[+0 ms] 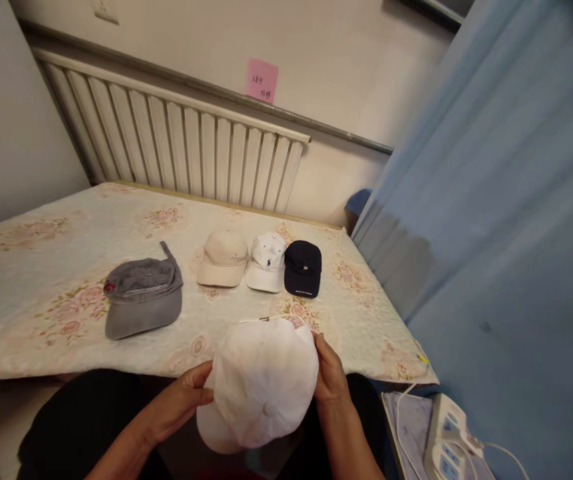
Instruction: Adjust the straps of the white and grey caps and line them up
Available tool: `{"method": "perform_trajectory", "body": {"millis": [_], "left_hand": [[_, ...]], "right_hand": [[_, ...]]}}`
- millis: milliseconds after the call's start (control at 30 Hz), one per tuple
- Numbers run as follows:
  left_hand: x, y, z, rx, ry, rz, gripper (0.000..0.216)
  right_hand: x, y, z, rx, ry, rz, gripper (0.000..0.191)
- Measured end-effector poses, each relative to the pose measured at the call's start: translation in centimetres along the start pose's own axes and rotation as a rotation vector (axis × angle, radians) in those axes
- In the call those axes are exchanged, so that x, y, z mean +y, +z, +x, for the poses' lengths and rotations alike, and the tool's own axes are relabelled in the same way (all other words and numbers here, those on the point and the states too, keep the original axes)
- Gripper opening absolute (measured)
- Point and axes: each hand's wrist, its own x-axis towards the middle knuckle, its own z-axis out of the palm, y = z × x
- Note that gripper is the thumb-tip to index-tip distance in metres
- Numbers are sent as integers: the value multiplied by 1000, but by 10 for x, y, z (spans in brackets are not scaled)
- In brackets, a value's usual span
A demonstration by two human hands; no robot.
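Observation:
Between my two hands is a white baseball cap (266,380), held above my lap with its crown toward me and its brim at the lower left. My left hand (186,397) grips its left side near the brim. On the right side, my right hand (330,370) holds the cap's edge, its fingers partly hidden behind the fabric. Beyond the cap, a beige cap (223,257), a white cap with a dark logo (267,261) and a black cap (303,268) lie in a row. A crumpled grey cap (145,297) lies farther left.
The caps lie on a flower-patterned bed cover (66,233). Behind it stand a radiator (186,137) and a wall with a pink note (262,80). A blue curtain (491,220) hangs on the right. A power strip (446,437) with cords sits at the lower right.

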Motion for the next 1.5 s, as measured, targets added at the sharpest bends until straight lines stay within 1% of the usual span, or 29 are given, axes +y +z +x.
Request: {"method": "perform_trajectory", "body": {"millis": [100, 200, 267, 367, 467, 633, 733, 800, 900, 1033, 1200, 1367, 1500], "left_hand": [[1, 1, -2, -8, -11, -1, 56], [0, 3, -2, -18, -12, -42, 56], [-2, 3, -2, -20, -3, -83, 57], [-6, 3, 1, -29, 19, -144, 58], [-6, 5, 4, -22, 54, -203, 61], [-2, 9, 10, 54, 86, -269, 69], [-3, 8, 16, 109, 93, -296, 73], [-5, 7, 20, 157, 95, -305, 77], [-8, 5, 24, 219, 95, -306, 81], [-9, 3, 24, 241, 74, -298, 84], [-13, -3, 23, 244, 57, -278, 85], [-15, -5, 32, 247, 59, -221, 80], [-7, 4, 52, 229, 76, -154, 77]], "right_hand": [[0, -4, 1, 31, -29, 0, 22], [1, -4, 2, 39, -27, -4, 22], [4, -1, 2, 31, -1, 3, 25], [11, 0, 3, -1, 68, 32, 34], [21, -6, 3, -20, 104, 53, 40], [42, -25, -3, -78, 109, 13, 32], [51, -34, -12, -58, 116, -47, 28], [56, -35, -18, -41, 131, -93, 27], [60, -33, -25, -50, 171, -157, 31], [67, -31, -26, -50, 184, -202, 33], [77, -41, -21, -8, 175, -252, 32], [72, -47, -15, -7, 155, -292, 32], [57, -55, -4, 14, 82, -378, 35]]}}
